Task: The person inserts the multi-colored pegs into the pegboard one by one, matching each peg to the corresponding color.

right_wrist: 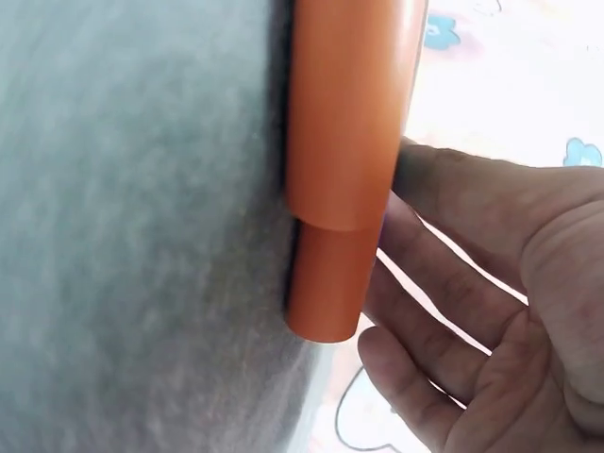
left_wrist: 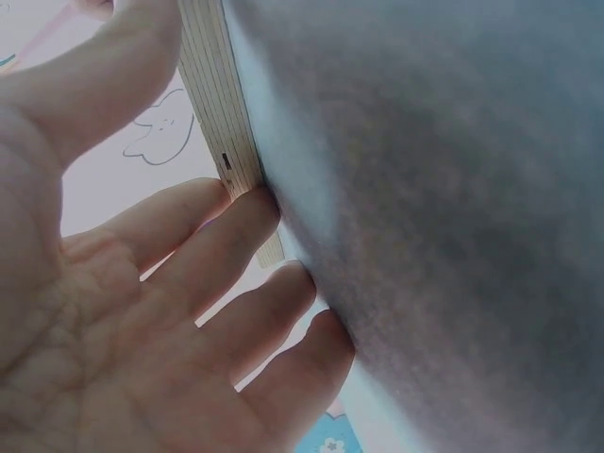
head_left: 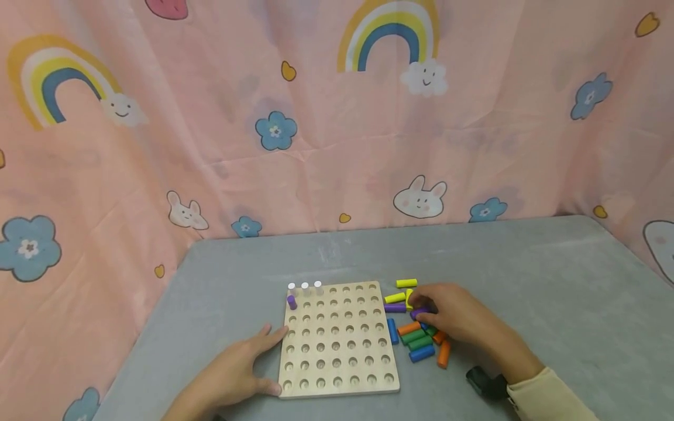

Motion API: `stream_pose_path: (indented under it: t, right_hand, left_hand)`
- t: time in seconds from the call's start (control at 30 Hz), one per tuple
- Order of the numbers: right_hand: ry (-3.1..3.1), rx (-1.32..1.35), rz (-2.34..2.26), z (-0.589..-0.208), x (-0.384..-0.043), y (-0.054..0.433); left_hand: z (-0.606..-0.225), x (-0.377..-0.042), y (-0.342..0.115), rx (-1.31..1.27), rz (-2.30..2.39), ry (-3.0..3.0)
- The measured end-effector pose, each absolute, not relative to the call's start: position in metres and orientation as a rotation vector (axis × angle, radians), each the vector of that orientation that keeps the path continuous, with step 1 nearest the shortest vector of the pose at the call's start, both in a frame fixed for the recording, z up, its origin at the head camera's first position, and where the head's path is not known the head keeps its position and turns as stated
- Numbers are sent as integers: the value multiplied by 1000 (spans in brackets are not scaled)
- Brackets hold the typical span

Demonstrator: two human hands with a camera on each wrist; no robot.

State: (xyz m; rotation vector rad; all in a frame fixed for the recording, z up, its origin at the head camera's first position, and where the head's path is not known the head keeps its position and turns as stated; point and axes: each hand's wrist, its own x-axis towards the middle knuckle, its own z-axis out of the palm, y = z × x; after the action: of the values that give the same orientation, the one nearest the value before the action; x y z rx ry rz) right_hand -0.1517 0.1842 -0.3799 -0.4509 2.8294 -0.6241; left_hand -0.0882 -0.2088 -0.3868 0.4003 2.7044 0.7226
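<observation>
A square wooden pegboard point(head_left: 327, 339) with rows of round holes lies on the table. Three white pegs point(head_left: 305, 289) stand along its far left row, and a purple peg point(head_left: 292, 302) stands just below them. My left hand point(head_left: 234, 365) rests against the board's left side, its fingers and thumb touching the wooden edge point(left_wrist: 222, 104). Over the pile of loose pegs, my right hand point(head_left: 453, 310) pinches a purple peg point(head_left: 419, 314) between thumb and fingers. Two orange pegs point(right_wrist: 349, 113) lie in front of that hand in the right wrist view, hiding its fingertips.
Around the right hand lie loose yellow pegs point(head_left: 406, 283), green pegs point(head_left: 416, 340), blue pegs point(head_left: 422, 353) and another purple peg point(head_left: 395, 307). A grey cloth covers the table point(head_left: 553, 292). Behind it hangs a pink printed curtain point(head_left: 326, 175).
</observation>
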Motion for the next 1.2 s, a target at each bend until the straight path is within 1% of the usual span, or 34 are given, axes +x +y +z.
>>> stream_pose_path:
  t: [0.27,0.7,1.2]
  right_hand:
    - [2831,-482,-652,-382,-150,187]
    - [2882,-653,-724,-379,-151,194]
    - [2836,-567,-777,-378,-153,197]
  left_hand:
    - [-386,-90,-208,402,719,2697]
    - [-386,-90,-210,401,731,2689]
    - [-388,-88,-210,393,739,2675]
